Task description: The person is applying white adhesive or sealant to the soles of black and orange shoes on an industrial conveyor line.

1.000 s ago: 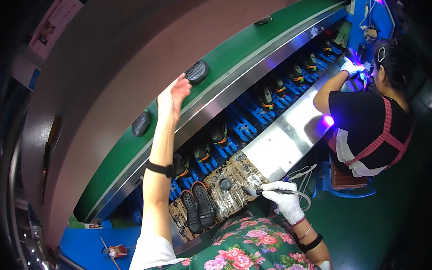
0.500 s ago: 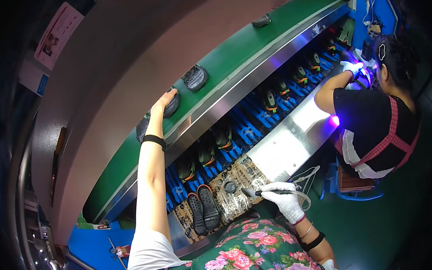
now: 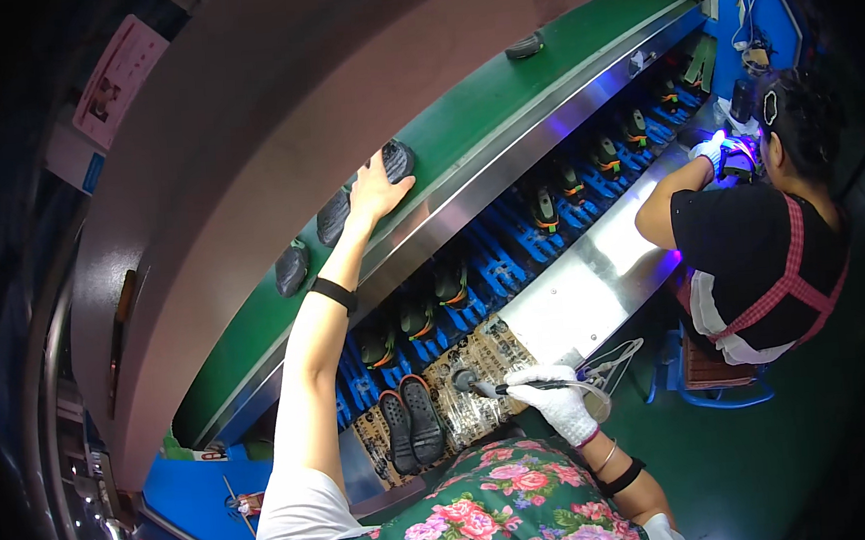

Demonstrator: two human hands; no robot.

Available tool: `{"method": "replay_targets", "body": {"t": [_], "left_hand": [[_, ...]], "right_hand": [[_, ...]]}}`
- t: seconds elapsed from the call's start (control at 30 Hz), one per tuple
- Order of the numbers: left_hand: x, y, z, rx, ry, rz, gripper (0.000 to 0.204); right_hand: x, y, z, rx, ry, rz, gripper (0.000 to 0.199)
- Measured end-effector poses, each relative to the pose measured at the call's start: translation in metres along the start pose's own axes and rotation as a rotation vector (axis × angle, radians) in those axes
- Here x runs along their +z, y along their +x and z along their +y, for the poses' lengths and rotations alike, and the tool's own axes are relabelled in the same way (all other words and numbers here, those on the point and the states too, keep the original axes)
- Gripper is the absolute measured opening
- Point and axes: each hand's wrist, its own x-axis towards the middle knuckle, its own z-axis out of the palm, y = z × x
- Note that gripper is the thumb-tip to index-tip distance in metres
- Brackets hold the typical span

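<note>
**Bare left hand (image 3: 377, 189) stretched to a black, oval, ridged shoe sole (image 3: 398, 160); white-gloved right hand (image 3: 552, 402) gripping a slim, dark-handled brush (image 3: 499, 390)**

A broad, curved, brownish-grey machine hood (image 3: 270, 101) fills the upper left; below it a flat green conveyor belt (image 3: 482, 116) runs diagonally from lower left to upper right; at right, a co-worker in a black T-shirt and red checked apron straps (image 3: 731, 239) sits facing away, gloved hands under violet light. A blue slatted rack (image 3: 498, 270) of dark shoes with orange and green trim (image 3: 416, 319) lies along the belt's near side; nearer is a shiny metal bench (image 3: 560, 306), its left end covered by a patterned, taped cardboard sheet (image 3: 483, 419).

The left arm reaches up and forward, nearly straight, across the rack; the left hand is palm down, thumb spread wide from the fingers; the sole lies on the belt at its fingertips, partly covered by them; whether it is gripped cannot be told. The right arm is bent close to the body; its fingers are closed around the brush, whose tip meets or overhangs a small, round, dark dish (image 3: 462, 379); left of that, a pair of black, perforated, orange-edged shoe soles (image 3: 421, 419) rests on the cardboard.
</note>
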Motion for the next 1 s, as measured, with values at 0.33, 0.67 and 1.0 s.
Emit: {"method": "replay_targets", "body": {"t": [0.33,0.67,1.0], "left_hand": [[-0.004,0.004,0.003,0.031,0.036,0.113,0.120],[0.060,0.101,0.182,0.739,-0.044,-0.015,0.096],[0.096,0.213,0.230,0.411,0.192,-0.083,0.072]], "right_hand": [[-0.011,0.022,0.015,-0.058,-0.022,-0.020,0.016],[-0.024,0.042,0.020,0.002,0.073,0.107,0.016],[-0.035,0.037,0.036,0.082,0.016,0.249,0.018]]}}
